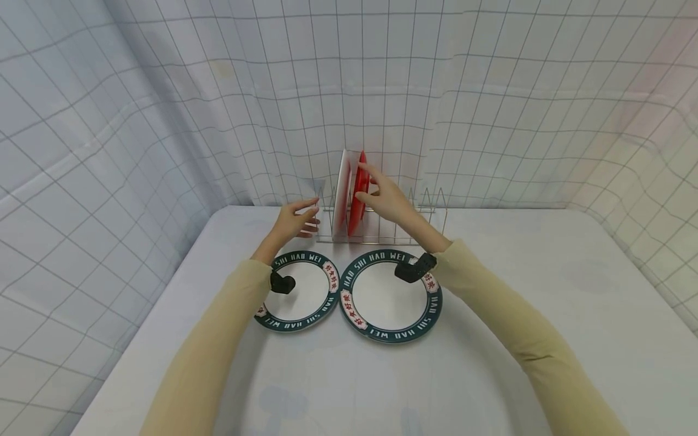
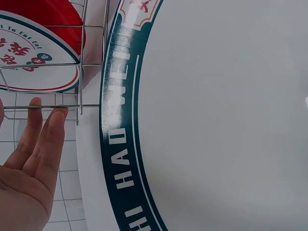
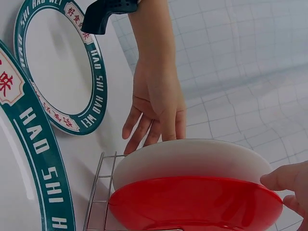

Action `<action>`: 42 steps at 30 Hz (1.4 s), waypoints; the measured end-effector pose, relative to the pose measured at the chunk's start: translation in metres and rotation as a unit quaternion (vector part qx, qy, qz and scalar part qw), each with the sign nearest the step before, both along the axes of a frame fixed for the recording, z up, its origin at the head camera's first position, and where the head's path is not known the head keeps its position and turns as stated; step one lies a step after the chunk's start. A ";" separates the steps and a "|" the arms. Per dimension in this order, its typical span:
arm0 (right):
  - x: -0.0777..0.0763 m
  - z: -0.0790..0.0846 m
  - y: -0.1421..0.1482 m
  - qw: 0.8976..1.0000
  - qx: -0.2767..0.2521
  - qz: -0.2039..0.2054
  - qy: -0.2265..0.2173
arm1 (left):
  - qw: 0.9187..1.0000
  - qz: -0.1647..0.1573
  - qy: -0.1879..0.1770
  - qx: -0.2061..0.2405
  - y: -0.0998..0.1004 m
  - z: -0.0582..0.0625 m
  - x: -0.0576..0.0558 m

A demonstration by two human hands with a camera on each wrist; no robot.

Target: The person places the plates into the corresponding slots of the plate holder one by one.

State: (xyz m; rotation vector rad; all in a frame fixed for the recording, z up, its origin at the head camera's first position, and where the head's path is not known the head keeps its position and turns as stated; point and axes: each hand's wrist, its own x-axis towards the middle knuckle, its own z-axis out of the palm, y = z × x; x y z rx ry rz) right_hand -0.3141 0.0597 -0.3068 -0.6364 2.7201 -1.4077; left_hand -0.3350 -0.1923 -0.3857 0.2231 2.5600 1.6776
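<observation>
Above the surface (image 1: 338, 387), my empty left hand (image 1: 294, 221) is hovering open, spread right hand (image 1: 388, 198) only touching the red dish (image 3: 192, 199), likely slick, best rim-pinched.

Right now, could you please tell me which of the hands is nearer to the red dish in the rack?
Right: the right hand is right at the red dish; the left hand is apart from it, left of the white dish.

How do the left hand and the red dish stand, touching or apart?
Apart: the head view shows the white dish standing between the left hand and the red dish.
</observation>
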 end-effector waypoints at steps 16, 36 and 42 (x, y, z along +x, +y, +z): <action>0.037 -0.029 0.043 0.986 -0.055 -0.025 0.155 | 1.000 -0.005 0.004 0.002 0.003 0.003 0.001; 0.070 -0.077 0.124 0.984 0.010 -0.023 0.177 | 1.000 0.001 -0.001 -0.007 0.003 0.003 0.003; 0.078 -0.090 0.145 0.995 0.028 -0.009 0.100 | 1.000 -0.004 0.004 -0.008 0.002 0.003 0.003</action>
